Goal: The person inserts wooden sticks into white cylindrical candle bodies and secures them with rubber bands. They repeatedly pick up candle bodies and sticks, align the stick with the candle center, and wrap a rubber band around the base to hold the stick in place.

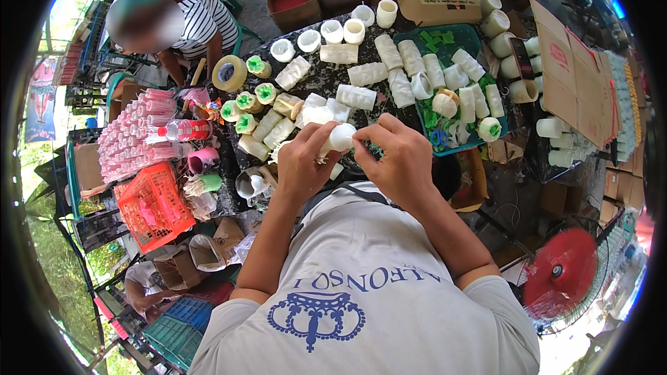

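Close to my chest, my left hand (306, 156) is closed around a small white wax-like piece (341, 137) with a rounded, smooth end. The thumb and forefinger of my right hand (397, 154) pinch at its right edge; anything tiny between those fingertips is too small to make out. Just beyond my left hand lie more white pieces (337, 110), partly covered by the fingers. Several white, bumpy cylinders, such as this wax-like cylinder (356, 97), lie about the dark speckled table (316, 82). To the left stand white cylinders with green tops, one of them this green-topped piece (265, 92).
A teal tray (472, 36) holds white cylinders and green bits at the right. White cups (333, 32) line the far edge near a tape roll (230, 73). Pink-white sticks (135, 132) and an orange basket (154, 207) are at left. A red fan (559, 271) stands lower right. A person (198, 24) sits far left.
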Tool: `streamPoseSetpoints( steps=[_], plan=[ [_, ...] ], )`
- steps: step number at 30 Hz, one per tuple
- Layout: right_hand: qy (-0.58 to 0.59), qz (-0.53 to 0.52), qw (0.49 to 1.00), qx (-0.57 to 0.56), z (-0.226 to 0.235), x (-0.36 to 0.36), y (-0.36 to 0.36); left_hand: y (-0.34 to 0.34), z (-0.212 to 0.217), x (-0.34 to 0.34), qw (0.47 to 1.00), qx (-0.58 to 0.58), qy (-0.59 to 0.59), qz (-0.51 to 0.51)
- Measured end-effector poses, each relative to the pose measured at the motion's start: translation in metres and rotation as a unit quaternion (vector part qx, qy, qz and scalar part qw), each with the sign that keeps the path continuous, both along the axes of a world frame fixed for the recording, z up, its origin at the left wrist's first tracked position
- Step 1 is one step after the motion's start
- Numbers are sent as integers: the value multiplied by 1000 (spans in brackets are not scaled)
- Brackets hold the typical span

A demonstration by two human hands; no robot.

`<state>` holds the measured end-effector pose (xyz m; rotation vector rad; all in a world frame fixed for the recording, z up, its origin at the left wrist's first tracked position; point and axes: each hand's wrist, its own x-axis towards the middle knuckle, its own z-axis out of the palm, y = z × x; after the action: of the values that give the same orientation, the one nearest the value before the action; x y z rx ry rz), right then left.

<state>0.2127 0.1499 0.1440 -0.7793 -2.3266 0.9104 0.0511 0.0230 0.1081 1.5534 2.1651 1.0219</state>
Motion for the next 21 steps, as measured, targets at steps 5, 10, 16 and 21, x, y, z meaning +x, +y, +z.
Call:
streamPoseSetpoints(
  steps=[5,10,16,21],
  plan=[
    [-25,6,1000,17,-1,0,-2,-2,3,-1,1000,-8,19,-7],
    [-26,23,998,51,0,0,-2,-2,8,0,998,-29,51,-28],
    [-66,35,993,91,-1,-1,-3,-1,6,3,997,-18,64,-47],
    [-54,39,998,1,-1,4,4,-1,6,7,999,13,35,-35]
  ],
)
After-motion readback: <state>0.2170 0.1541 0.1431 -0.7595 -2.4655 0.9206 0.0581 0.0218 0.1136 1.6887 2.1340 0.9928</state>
